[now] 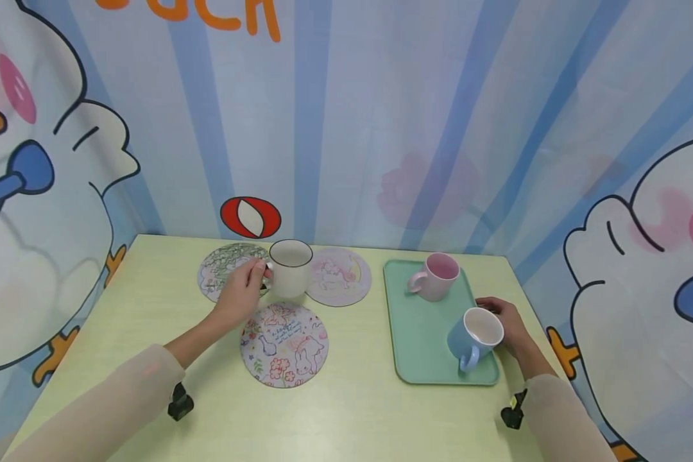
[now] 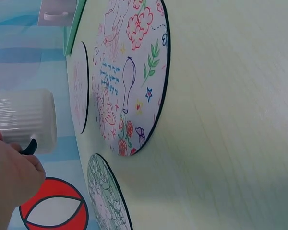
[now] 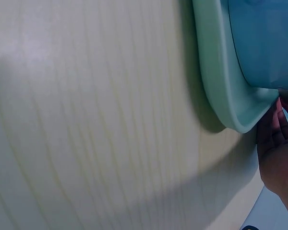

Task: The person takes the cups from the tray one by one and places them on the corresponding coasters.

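Note:
My left hand (image 1: pixel 244 292) grips the handle of a white mug (image 1: pixel 290 273) with a dark rim. In the left wrist view the ribbed white mug (image 2: pixel 26 120) is upright, raised over the table. Around it lie three round printed coasters: a green-patterned coaster (image 1: pixel 222 269), a pale pink coaster (image 1: pixel 341 276) and a flowery bunny coaster (image 1: pixel 285 346). My right hand (image 1: pixel 508 324) holds the right edge of a green tray (image 1: pixel 421 346), its fingers partly hidden behind a blue mug (image 1: pixel 468 337). A pink mug (image 1: pixel 436 279) stands at the tray's far end.
The pale wooden table (image 1: pixel 358 417) runs back to a striped blue curtain (image 1: pixel 346 128) printed with cartoon ducks. The tray stands on the right half, the coasters left of it.

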`<state>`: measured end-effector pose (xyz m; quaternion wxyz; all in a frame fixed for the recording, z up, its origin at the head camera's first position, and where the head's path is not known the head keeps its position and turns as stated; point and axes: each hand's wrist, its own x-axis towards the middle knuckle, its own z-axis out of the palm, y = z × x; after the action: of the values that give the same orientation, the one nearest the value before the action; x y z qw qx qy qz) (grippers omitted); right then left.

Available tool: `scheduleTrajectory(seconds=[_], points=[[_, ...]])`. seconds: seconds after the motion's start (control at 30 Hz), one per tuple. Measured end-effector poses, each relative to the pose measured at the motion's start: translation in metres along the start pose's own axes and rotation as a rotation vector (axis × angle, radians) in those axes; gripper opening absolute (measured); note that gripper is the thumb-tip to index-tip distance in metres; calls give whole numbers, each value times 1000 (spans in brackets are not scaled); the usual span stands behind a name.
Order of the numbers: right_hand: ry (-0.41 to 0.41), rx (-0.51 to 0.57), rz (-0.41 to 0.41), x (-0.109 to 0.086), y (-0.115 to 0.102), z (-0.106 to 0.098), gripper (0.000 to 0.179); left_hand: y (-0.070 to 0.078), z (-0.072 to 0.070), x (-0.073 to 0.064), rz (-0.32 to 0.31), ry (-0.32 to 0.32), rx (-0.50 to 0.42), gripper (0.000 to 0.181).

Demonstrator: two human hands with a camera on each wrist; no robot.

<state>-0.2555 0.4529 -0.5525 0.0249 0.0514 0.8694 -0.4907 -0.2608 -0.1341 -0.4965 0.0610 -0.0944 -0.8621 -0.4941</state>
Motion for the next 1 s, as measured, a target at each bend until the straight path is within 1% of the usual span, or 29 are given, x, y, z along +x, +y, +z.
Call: scheduleTrajectory(seconds=[0.17,0.33,0.53,0.67,0.8,1.0], points=[[2,0,0,0,0,0,40,-3,-5,-1,-1,48,17,43],[13,8,-9,-1,-2,0,39,-6,-11,1,-20,92,18,46],[12,9,-15,-1,-2,-1,38,-12,-19,4,-11,149,44,46],[9,14,-12,0,-1,-1,39,-17,-22,6,-5,177,43,47],[9,2,-8,-1,0,-1,39,-21,-25,7,-9,188,35,46],[10,-30,7,-1,0,1,40,-26,-31,7,-40,179,24,50]])
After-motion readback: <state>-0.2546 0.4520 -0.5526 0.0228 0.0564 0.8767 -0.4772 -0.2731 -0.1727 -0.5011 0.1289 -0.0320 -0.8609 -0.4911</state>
